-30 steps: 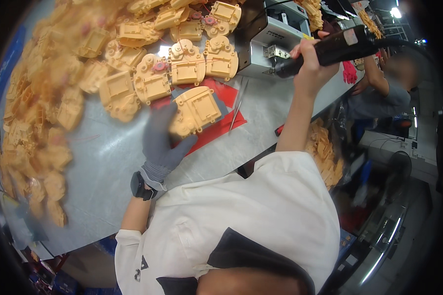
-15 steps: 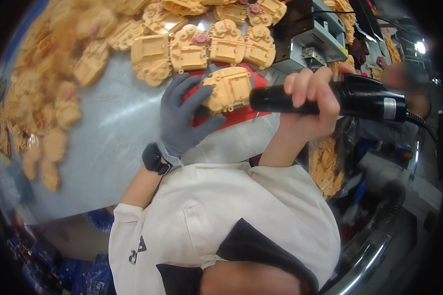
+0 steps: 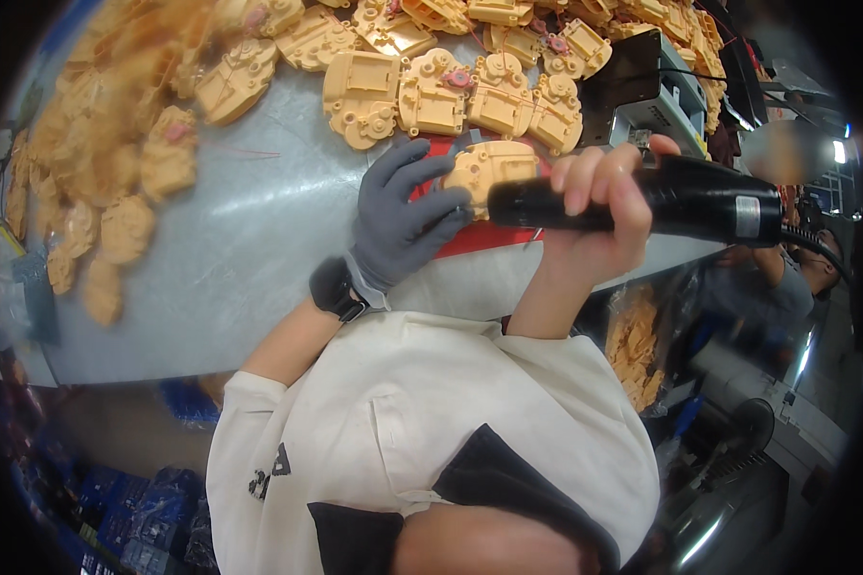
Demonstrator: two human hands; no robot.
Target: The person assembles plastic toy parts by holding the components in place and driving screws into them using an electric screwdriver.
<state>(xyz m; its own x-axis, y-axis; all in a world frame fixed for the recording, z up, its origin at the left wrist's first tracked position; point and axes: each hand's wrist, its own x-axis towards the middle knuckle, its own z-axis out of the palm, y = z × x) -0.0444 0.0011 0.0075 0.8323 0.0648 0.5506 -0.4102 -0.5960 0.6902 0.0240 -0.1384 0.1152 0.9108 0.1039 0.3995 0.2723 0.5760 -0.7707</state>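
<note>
My left hand [image 3: 408, 216], in a grey glove, grips the left edge of a yellow plastic housing [image 3: 494, 168] between thumb and fingers. The housing rests over a red mat [image 3: 489, 240]. My bare right hand [image 3: 604, 196] is wrapped round a thick black corded power tool [image 3: 710, 201], which looks like an electric screwdriver. Its blunt left end overlaps the housing's lower right part and hides it. Whether tool and housing touch, I cannot tell.
Several similar housings [image 3: 361, 91] stand in a row beyond the mat, and more heap up at the left of the metal table [image 3: 259, 211]. A grey box-shaped device [image 3: 657, 91] is at the back right. Bagged yellow parts [image 3: 636, 350] sit beside my right forearm. A person [image 3: 786, 278] is at the far right.
The view has shifted, so the table's things appear further right and higher. The tool's end now covers more of the housing. Both hands keep their holds.
</note>
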